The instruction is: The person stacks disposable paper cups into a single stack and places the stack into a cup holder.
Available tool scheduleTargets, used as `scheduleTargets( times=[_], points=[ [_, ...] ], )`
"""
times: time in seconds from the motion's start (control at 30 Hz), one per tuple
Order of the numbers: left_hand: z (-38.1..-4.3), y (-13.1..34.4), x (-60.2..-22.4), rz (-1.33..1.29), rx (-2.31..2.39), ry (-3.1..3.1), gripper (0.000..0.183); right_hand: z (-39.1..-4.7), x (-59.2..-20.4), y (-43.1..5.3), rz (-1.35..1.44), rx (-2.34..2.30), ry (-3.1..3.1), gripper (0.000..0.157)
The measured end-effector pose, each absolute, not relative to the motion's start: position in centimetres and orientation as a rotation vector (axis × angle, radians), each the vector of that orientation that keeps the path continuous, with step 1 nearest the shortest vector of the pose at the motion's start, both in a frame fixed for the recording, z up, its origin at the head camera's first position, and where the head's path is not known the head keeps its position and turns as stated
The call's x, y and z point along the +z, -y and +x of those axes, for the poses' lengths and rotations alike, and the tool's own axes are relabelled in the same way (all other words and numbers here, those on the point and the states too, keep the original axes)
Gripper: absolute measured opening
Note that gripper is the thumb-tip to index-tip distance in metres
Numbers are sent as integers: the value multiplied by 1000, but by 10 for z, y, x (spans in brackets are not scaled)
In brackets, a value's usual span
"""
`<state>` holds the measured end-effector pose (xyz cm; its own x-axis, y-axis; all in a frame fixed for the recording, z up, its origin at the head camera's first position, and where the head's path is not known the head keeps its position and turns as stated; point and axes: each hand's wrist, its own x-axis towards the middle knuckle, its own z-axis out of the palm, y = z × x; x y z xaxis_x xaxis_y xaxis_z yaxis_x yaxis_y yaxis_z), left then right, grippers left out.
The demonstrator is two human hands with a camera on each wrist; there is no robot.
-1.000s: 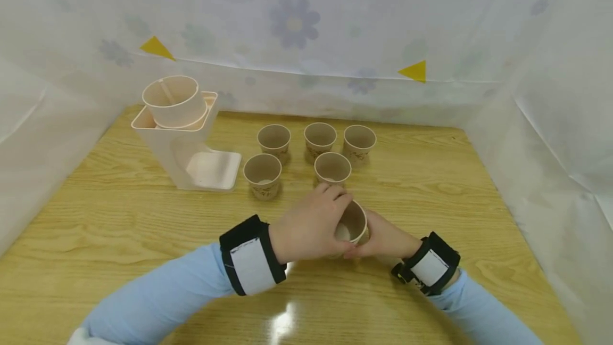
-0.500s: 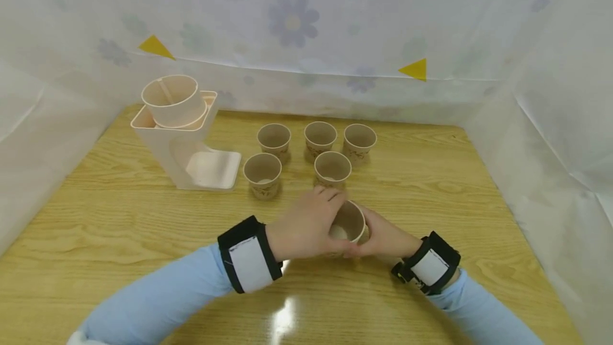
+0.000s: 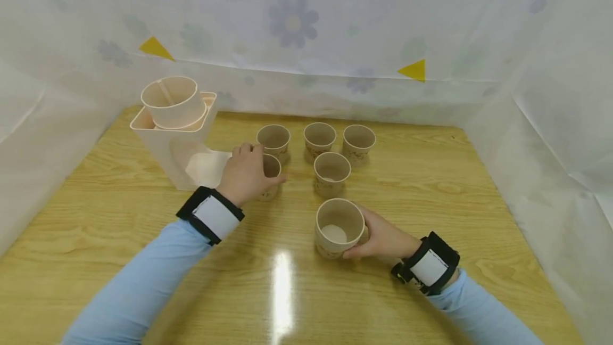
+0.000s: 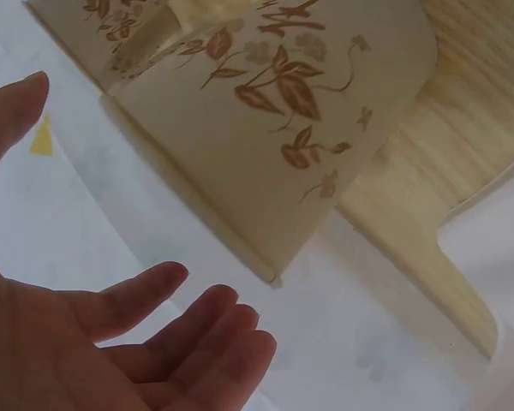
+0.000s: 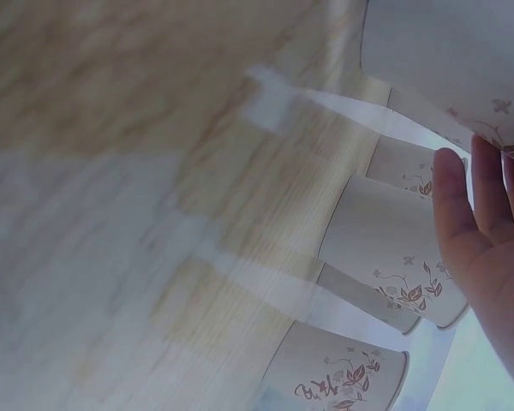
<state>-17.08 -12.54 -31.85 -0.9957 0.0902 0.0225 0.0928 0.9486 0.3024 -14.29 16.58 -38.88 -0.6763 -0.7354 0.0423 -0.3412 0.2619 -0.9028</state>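
My left hand [image 3: 244, 172] is over the left side of the front-left paper cup [image 3: 272, 166], thumb held out in front of it. In the left wrist view, the fingers [image 4: 227, 360] are spread and apart from the cup's printed wall [image 4: 265, 111]. My right hand [image 3: 385, 234] holds the nearest paper cup [image 3: 335, 220] from its right side, thumb in front and fingers partly hidden behind. That cup stands upright, and its inside shows only a pale bottom. In the right wrist view, the fingertips [image 5: 450, 167] lie by the cup's wall [image 5: 445, 60].
Several more upright paper cups stand behind, including one in the middle [image 3: 332, 174] and one at the back right [image 3: 358, 142]. A cream stand [image 3: 174, 148] with a round top container [image 3: 174, 105] and low tray is at the left. Patterned sheeting [image 3: 230, 84] encloses the wooden table [image 3: 431, 185].
My left hand has let go of the nearest cup and moved left and away from me, to the front-left cup. My right hand stays on the nearest cup, which has shifted slightly left.
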Motion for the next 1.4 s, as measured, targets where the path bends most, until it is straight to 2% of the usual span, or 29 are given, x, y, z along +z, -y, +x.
scheduleTargets(
  times=[0.5, 0.73, 1.07, 1.4],
  points=[
    [-174, 131, -331, -133, -581, 3112, 78, -143, -389, -166, -977, -1378, -2167, 81],
    [-162, 125, -308, -179, -754, 3043, 73, -143, -388, -165, -981, -1381, -2163, 80],
    [-123, 92, -247, -533, -972, 2748, 70, -143, -391, -166, -1020, -1388, -2166, 80],
    [-98, 61, -239, -865, -936, 2633, 70, -144, -391, -167, -1042, -1369, -2136, 76]
  ],
)
